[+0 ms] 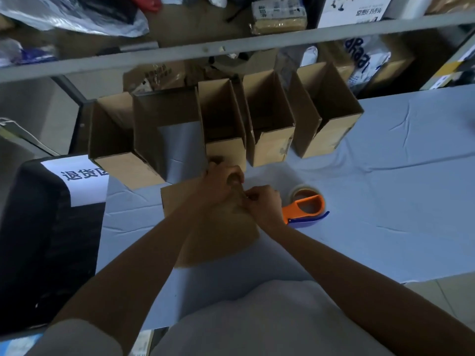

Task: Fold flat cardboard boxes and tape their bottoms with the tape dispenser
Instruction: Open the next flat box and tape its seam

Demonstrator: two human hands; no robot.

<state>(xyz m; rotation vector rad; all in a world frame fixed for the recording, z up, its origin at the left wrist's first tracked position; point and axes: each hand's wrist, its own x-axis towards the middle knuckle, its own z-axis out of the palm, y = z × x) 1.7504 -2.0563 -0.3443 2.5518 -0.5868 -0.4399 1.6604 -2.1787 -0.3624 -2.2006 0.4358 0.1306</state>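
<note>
On the table [385, 201], centrally, the flat cardboard box [177, 201] is lying. The left hand [221, 181] and right hand [262, 204] are pinching its far edge, fingers curled. Judged light and stiff: grip panel edges. The tape dispenser [305, 206] is lying rightward.

Our left hand [221, 181] and right hand [262, 204] both grip the flat cardboard box [226, 240] on the counter [385, 191]; tape dispenser [306, 207] lies just right, open boxes [272, 124] lined up behind.
</note>
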